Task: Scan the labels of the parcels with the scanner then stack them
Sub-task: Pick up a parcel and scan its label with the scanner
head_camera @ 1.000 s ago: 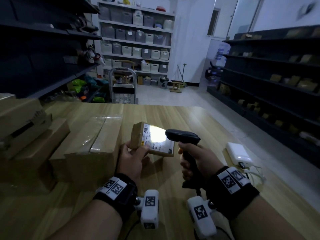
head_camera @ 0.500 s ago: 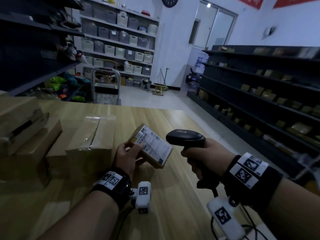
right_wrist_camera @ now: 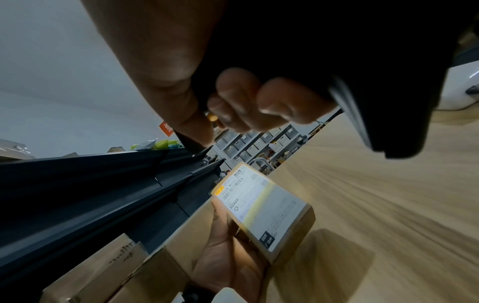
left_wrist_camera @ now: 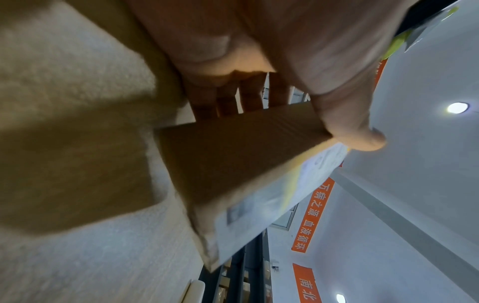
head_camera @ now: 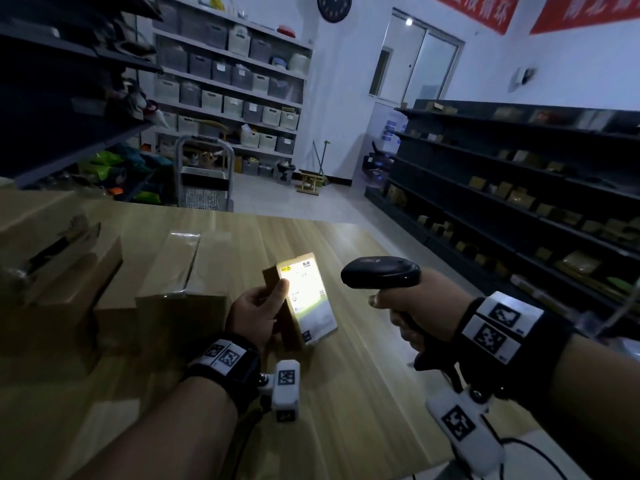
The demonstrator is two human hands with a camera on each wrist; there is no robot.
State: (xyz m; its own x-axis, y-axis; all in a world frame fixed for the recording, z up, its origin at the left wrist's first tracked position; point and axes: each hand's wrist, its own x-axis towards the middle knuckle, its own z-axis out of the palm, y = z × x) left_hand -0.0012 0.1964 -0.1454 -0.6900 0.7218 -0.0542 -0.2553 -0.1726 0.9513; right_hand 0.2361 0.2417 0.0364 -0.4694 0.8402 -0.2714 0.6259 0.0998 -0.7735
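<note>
My left hand [head_camera: 258, 311] holds a small cardboard parcel [head_camera: 294, 327] above the wooden table [head_camera: 346, 393], thumb on the labelled face and fingers behind it. Its white shipping label [head_camera: 310, 299] is tilted toward the right and lit bright by the scanner's beam. My right hand [head_camera: 415, 317] grips the handle of the black handheld scanner [head_camera: 381, 271], whose head points left at the label from a short distance. The right wrist view shows the label [right_wrist_camera: 261, 207] with its barcodes and the left hand [right_wrist_camera: 228, 264] under the parcel. The left wrist view shows the parcel's brown side [left_wrist_camera: 233, 160].
Several larger cardboard parcels [head_camera: 166, 282] lie stacked on the left part of the table, more [head_camera: 45, 244] at the far left. A white device [right_wrist_camera: 461, 86] with a cable lies on the table behind my right hand. Dark shelving [head_camera: 519, 202] runs along the right; a trolley [head_camera: 204, 178] stands beyond the table.
The left hand has turned the parcel more upright with its label facing the scanner. The scanner beam, off half a second ago, now lights the label again. The head view has tilted upward.
</note>
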